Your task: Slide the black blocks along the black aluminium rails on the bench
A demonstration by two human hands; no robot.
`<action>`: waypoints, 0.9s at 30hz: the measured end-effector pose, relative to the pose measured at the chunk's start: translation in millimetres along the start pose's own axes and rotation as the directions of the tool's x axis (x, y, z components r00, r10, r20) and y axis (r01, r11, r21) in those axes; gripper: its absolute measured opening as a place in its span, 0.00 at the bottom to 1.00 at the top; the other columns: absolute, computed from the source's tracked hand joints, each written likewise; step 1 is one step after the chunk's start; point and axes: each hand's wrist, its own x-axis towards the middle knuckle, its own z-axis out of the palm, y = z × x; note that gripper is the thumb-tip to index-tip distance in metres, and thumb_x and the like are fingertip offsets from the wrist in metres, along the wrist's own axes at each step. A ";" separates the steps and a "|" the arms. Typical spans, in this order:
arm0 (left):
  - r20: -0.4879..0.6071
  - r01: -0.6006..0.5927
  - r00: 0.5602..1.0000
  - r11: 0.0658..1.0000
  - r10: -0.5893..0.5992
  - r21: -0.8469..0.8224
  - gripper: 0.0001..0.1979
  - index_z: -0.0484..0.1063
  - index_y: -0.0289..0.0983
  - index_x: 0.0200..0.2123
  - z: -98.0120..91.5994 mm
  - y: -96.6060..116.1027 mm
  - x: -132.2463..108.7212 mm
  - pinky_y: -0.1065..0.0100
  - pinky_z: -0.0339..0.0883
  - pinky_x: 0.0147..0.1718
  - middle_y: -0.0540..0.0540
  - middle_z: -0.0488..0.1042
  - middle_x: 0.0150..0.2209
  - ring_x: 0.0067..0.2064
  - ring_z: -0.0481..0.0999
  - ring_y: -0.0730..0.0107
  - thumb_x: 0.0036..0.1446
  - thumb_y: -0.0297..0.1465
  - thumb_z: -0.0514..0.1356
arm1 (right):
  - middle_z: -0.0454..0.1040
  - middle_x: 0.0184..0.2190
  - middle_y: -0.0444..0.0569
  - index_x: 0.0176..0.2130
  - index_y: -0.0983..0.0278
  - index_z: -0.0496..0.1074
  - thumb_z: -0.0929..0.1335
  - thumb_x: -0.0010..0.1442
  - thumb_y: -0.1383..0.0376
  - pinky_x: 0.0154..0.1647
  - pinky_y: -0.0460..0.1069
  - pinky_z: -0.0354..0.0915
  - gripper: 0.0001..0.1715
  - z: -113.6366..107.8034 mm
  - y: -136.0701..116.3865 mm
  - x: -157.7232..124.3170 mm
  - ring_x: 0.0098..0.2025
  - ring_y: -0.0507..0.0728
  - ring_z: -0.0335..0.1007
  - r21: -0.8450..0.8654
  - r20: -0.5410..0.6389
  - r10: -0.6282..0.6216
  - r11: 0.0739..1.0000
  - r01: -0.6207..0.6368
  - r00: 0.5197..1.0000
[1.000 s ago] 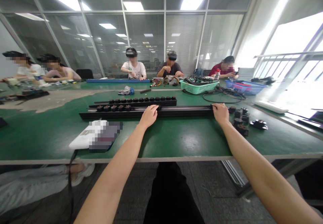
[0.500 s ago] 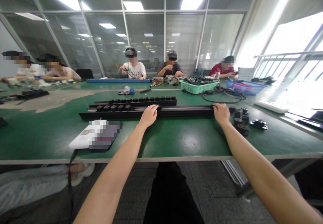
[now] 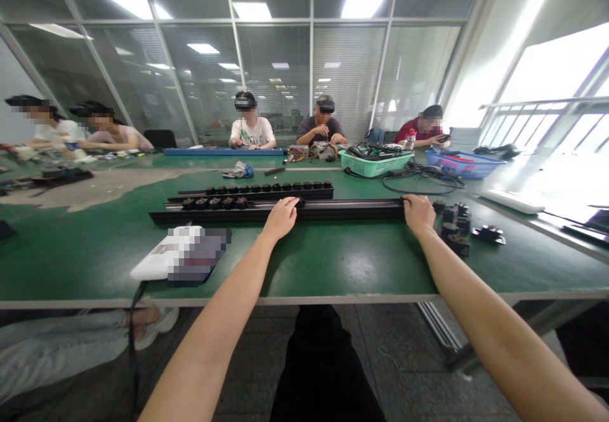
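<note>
A long black metal rail lies across the green table, and several round black fittings sit along its left part. My left hand rests over the rail's near edge, fingers curled onto it beside a fitting. My right hand grips the same rail near its right end. Behind it runs a second black rail carrying a row of fittings. Several loose black fittings stand just right of my right hand.
A pixelated white object lies left of my forearm. Farther off are a green basket, a blue basket and tangled black cables. Several co-workers sit across the table, working with their hands.
My right hand sits slightly farther right along the rail, and my left hand has hardly moved. The co-worker in the white shirt has lowered both hands to the table.
</note>
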 end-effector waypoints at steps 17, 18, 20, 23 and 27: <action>0.002 0.002 1.000 1.000 -0.002 0.002 0.22 0.73 0.36 0.62 -0.4 0.9 0.1 0.51 0.65 0.68 0.39 0.74 0.63 0.64 0.73 0.56 0.69 0.26 0.52 | 0.79 0.42 0.60 0.51 0.65 0.81 0.60 0.68 0.66 0.58 0.61 0.62 0.24 -0.7 -3.5 1.4 0.46 0.64 0.69 -0.092 -0.002 0.001 0.996 -0.001 1.000; 0.001 0.001 1.000 1.000 -0.001 0.001 0.22 0.73 0.37 0.62 -0.5 0.8 0.0 0.51 0.65 0.68 0.39 0.74 0.63 0.64 0.73 0.56 0.69 0.26 0.52 | 0.79 0.42 0.60 0.52 0.65 0.81 0.60 0.68 0.67 0.59 0.61 0.62 0.24 0.3 -2.3 2.0 0.46 0.64 0.70 -0.093 -0.005 0.002 0.996 -0.003 1.000; 0.000 -0.001 1.000 1.000 0.001 0.003 0.22 0.73 0.37 0.62 -0.7 0.7 -0.2 0.52 0.65 0.68 0.40 0.74 0.63 0.64 0.73 0.56 0.69 0.26 0.52 | 0.79 0.42 0.60 0.52 0.66 0.81 0.60 0.67 0.67 0.61 0.61 0.61 0.24 2.1 0.6 3.4 0.46 0.64 0.70 -0.097 -0.008 0.003 0.995 -0.004 1.000; 0.004 -0.004 1.000 1.000 0.004 0.007 0.22 0.73 0.36 0.62 -0.5 0.1 -0.2 0.51 0.64 0.69 0.38 0.74 0.63 0.64 0.74 0.56 0.69 0.26 0.51 | 0.79 0.42 0.59 0.52 0.66 0.81 0.60 0.67 0.67 0.64 0.62 0.59 0.24 4.0 5.0 5.3 0.46 0.63 0.70 -0.090 -0.012 0.006 0.996 -0.008 1.000; -0.005 -0.007 1.000 1.000 0.007 0.006 0.22 0.74 0.38 0.62 0.7 -1.5 0.1 0.52 0.65 0.69 0.40 0.74 0.62 0.64 0.74 0.56 0.69 0.26 0.52 | 0.79 0.42 0.59 0.52 0.65 0.81 0.60 0.67 0.67 0.63 0.61 0.60 0.24 4.8 8.0 6.6 0.47 0.64 0.70 -0.066 -0.009 0.032 0.997 -0.033 0.999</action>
